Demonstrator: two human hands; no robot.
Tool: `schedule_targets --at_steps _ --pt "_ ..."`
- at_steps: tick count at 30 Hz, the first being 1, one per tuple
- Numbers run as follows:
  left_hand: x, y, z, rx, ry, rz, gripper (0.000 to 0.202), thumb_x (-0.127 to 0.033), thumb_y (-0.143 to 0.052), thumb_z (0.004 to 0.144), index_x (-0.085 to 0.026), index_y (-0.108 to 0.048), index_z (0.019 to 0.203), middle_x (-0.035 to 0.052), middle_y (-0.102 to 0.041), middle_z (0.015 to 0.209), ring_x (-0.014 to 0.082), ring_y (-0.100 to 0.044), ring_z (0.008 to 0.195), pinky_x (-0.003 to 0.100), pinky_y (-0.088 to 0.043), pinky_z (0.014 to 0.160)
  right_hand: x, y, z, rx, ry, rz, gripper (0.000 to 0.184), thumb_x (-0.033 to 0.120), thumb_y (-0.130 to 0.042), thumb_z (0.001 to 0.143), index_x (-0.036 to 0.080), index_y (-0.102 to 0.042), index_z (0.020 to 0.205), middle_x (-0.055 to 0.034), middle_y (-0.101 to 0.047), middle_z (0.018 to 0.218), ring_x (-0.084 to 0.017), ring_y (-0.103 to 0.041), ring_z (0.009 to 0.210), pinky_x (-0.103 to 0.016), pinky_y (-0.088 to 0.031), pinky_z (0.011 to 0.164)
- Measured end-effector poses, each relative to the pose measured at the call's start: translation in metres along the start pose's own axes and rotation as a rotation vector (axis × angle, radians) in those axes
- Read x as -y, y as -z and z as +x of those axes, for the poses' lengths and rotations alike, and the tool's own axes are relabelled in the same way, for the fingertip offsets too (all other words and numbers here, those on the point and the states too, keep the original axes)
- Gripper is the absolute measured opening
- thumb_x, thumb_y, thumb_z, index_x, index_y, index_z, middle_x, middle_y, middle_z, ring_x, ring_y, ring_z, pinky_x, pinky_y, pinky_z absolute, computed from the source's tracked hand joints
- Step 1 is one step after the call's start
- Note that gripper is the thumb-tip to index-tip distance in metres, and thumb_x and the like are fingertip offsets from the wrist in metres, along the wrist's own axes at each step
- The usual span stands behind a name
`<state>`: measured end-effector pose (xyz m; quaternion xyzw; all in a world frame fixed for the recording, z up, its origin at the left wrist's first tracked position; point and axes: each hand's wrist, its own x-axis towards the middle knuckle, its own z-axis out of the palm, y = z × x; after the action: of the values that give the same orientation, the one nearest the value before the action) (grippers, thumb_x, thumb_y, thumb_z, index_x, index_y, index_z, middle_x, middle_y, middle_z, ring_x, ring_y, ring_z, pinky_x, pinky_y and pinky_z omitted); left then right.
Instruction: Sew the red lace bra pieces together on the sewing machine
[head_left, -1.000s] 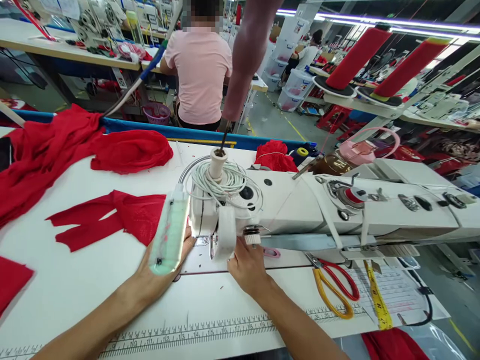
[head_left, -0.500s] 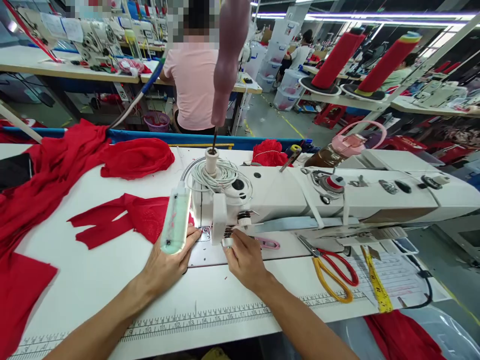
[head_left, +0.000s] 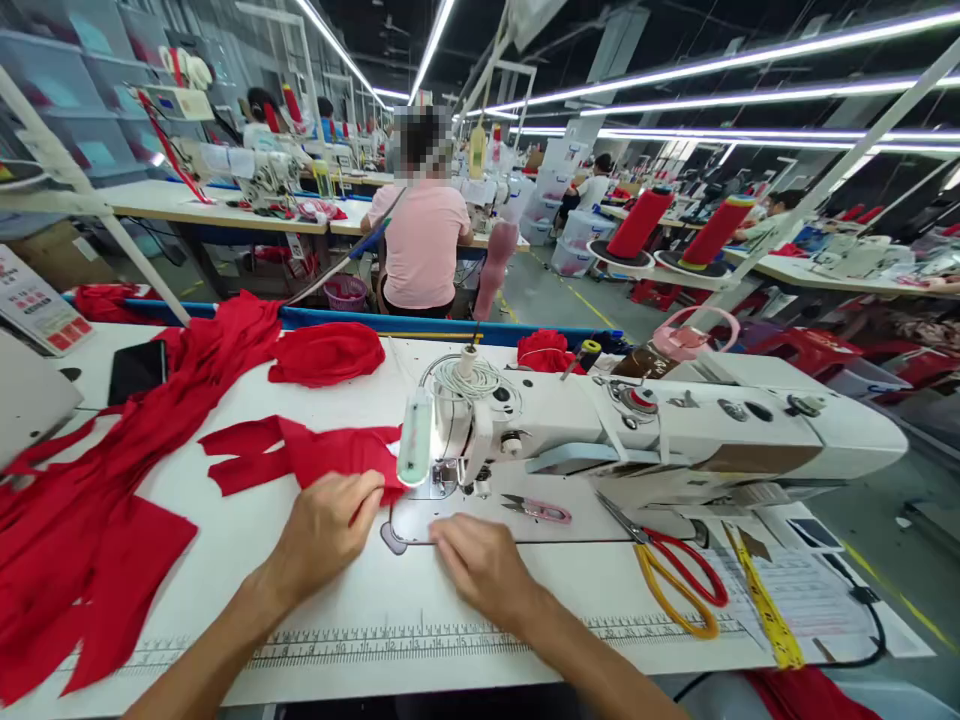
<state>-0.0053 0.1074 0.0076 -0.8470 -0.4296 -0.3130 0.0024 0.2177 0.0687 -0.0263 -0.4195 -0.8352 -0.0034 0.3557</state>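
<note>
The red fabric piece (head_left: 322, 455) lies on the table left of the white sewing machine (head_left: 570, 420), its right end near the presser foot (head_left: 448, 472). My left hand (head_left: 326, 530) is closed on the near edge of this fabric, thumb and fingers pinched together. In front of the needle area, my right hand (head_left: 487, 570) rests low over the front edge of the machine bed, fingers curled together. Whatever its fingertips hold, if anything, is hidden. Pink thread snips (head_left: 544, 511) lie on the bed beyond the right hand.
Scissors (head_left: 686, 570) with red and yellow handles lie at right beside a yellow tape measure (head_left: 761, 600). More red fabric (head_left: 157, 500) covers the table's left side, near a black phone (head_left: 138, 372). A person in a pink shirt (head_left: 424, 245) sits ahead.
My right hand has come away from the needle area toward the table's front. My left hand has moved left of the presser foot, pinching the fabric. The view has tilted up.
</note>
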Motion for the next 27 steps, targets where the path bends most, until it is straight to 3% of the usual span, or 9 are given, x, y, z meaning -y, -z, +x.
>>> schedule_targets --at_steps 5,8,10,12,16,18,20,24,27 --pt "-0.062 0.049 -0.036 0.312 0.187 -0.476 0.021 -0.031 -0.044 0.1 -0.024 -0.058 0.085 -0.0043 -0.059 0.065 0.0114 -0.054 0.054 0.022 -0.042 0.049 0.067 -0.023 0.006 -0.029 -0.336 0.289 0.017 0.018 -0.064 0.081 0.019 -0.06 0.097 -0.0057 -0.065 0.096 -0.018 -0.064 0.083 -0.026 -0.054 0.07" --pt "-0.059 0.083 -0.057 0.381 0.277 -0.557 0.017 -0.039 -0.05 0.097 -0.028 -0.064 0.098 -0.0024 -0.069 0.08 0.0141 -0.064 0.068 0.021 -0.051 0.055 0.081 -0.017 -0.001 -0.15 -0.417 0.49 0.011 0.011 -0.054 0.083 0.02 -0.057 0.09 -0.0043 -0.065 0.089 -0.017 -0.063 0.079 -0.025 -0.054 0.068" --pt "-0.037 0.103 -0.058 0.408 0.347 -0.637 0.025 -0.048 -0.054 0.093 -0.029 -0.066 0.104 0.0 -0.073 0.09 0.0173 -0.067 0.074 0.023 -0.054 0.057 0.074 0.015 -0.007 -0.066 -0.401 0.637 0.014 0.012 -0.048 0.089 0.02 -0.059 0.095 -0.0033 -0.067 0.088 -0.017 -0.064 0.079 -0.024 -0.053 0.067" --pt "-0.01 0.117 -0.042 0.646 0.402 -0.762 0.031 -0.054 -0.057 0.089 -0.027 -0.067 0.099 -0.0003 -0.072 0.083 0.0177 -0.066 0.067 0.023 -0.052 0.052 0.055 0.062 -0.009 0.166 -0.409 0.671 0.017 0.016 -0.045 0.096 0.021 -0.061 0.095 -0.0004 -0.067 0.082 -0.014 -0.063 0.072 -0.021 -0.051 0.061" --pt "0.024 0.101 0.018 0.963 0.365 -0.629 0.03 -0.05 -0.064 0.083 -0.021 -0.062 0.079 -0.0008 -0.066 0.078 0.0182 -0.064 0.073 0.024 -0.051 0.061 0.005 0.135 0.009 0.568 -0.373 0.309 0.018 0.029 -0.054 0.097 0.022 -0.063 0.083 0.0005 -0.066 0.075 -0.015 -0.06 0.068 -0.024 -0.047 0.061" --pt "0.021 0.073 0.035 0.782 0.301 -0.308 0.02 -0.038 -0.071 0.077 -0.02 -0.065 0.084 0.0006 -0.067 0.081 0.0212 -0.065 0.076 0.029 -0.053 0.067 -0.008 0.134 0.017 0.623 -0.424 0.042 0.011 0.026 -0.057 0.094 0.02 -0.067 0.095 -0.0029 -0.068 0.082 -0.019 -0.063 0.073 -0.028 -0.05 0.066" --pt "0.003 0.039 0.03 0.597 0.347 -0.182 0.023 -0.026 -0.057 0.086 -0.017 -0.063 0.106 0.0098 -0.068 0.104 0.0281 -0.065 0.098 0.04 -0.054 0.085 -0.006 0.111 0.014 0.413 -0.423 -0.151 0.019 0.016 -0.054 0.092 0.017 -0.066 0.107 -0.0104 -0.069 0.103 -0.023 -0.065 0.091 -0.034 -0.052 0.081" --pt "-0.04 -0.017 -0.024 0.21 0.257 -0.193 0.032 -0.025 -0.031 0.102 -0.017 -0.059 0.116 0.0124 -0.065 0.117 0.0235 -0.064 0.108 0.04 -0.054 0.094 0.016 0.046 -0.013 0.219 -0.198 0.078 0.03 0.012 -0.041 0.099 0.02 -0.061 0.12 -0.0086 -0.067 0.113 -0.019 -0.063 0.106 -0.031 -0.054 0.092" --pt "-0.048 -0.037 -0.06 0.13 0.073 -0.142 0.032 -0.027 -0.038 0.103 -0.019 -0.057 0.128 0.0115 -0.063 0.131 0.0247 -0.06 0.122 0.044 -0.052 0.104 0.017 0.022 -0.03 0.234 -0.105 0.025 0.026 0.019 -0.048 0.1 0.02 -0.061 0.123 -0.0087 -0.067 0.119 -0.021 -0.06 0.113 -0.036 -0.052 0.098"
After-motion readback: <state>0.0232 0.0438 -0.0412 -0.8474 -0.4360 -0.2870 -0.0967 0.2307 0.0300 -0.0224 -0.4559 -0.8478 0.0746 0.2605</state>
